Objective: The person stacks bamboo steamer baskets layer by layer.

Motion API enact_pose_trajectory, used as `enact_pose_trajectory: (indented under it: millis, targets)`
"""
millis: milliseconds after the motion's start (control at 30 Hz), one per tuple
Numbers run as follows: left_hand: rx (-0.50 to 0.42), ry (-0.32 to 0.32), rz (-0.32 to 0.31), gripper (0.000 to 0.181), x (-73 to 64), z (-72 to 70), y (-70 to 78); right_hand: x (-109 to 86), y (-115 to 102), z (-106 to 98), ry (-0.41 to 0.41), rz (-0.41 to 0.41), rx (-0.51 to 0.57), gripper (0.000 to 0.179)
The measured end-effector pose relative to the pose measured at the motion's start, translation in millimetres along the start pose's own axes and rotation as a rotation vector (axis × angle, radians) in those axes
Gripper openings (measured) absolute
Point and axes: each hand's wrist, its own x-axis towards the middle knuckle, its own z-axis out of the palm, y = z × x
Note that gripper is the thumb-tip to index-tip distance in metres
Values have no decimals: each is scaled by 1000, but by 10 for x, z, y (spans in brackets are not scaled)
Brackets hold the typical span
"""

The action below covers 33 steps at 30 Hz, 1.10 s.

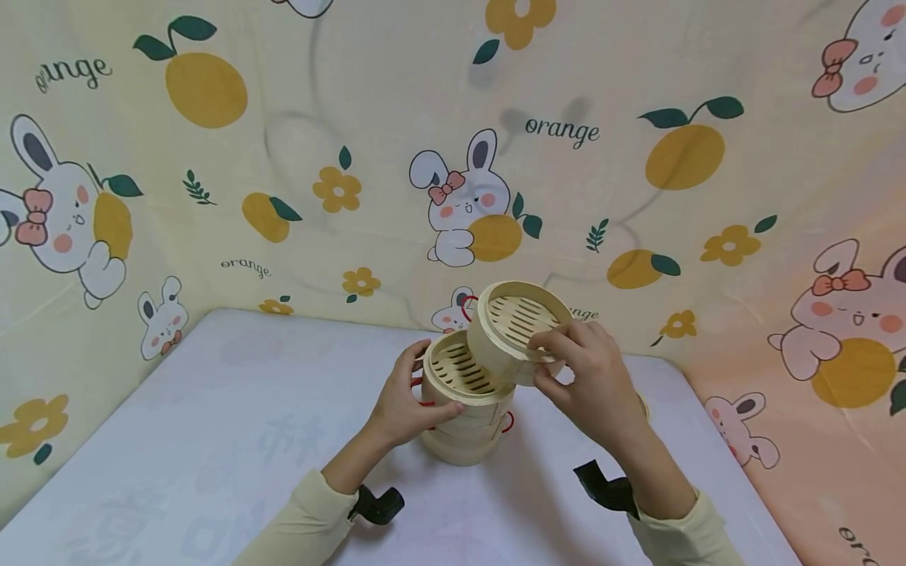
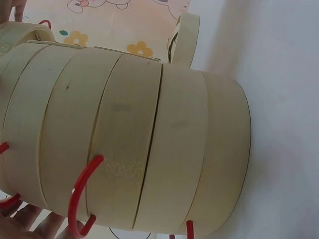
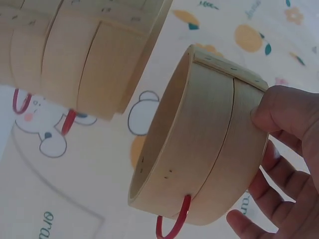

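Pinches a slatted bamboo steamer tier (image 1: 490,346) in the right hand (image 1: 591,381), tilted just beside the top of an upright steamer stack (image 1: 467,444); clasps that red-looped stack on the table (image 1: 283,456) with the left hand (image 1: 405,402).

A white table (image 1: 297,377) has a pale cloth (image 1: 396,86) behind its far edge and along its left and right edges. Printed on it are rabbits (image 1: 463,200), oranges (image 1: 207,90), flowers (image 1: 520,27) and the word "orange" (image 1: 562,130); a small rabbit (image 1: 163,322) shows beside the table's far left corner.
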Motion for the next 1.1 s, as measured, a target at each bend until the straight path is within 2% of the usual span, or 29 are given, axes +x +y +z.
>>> enact_pose_trajectory:
  millis: [167, 400, 467, 1100]
  targets:
    - [-4, -2, 6, 96, -6, -7, 2, -2, -67, 27, -33, 5, 24, 22]
    - [-45, -30, -11, 90, -82, -106, 316, -2, -141, 66, -36, -19, 44, 22]
    - [-45, -27, -8, 89, -89, -114, 341, 3, -161, 77, -31, -29, 54, 22]
    - [-26, -32, -47, 85, -66, -120, 333, 5, -224, 211, -55, -54, 57, 22]
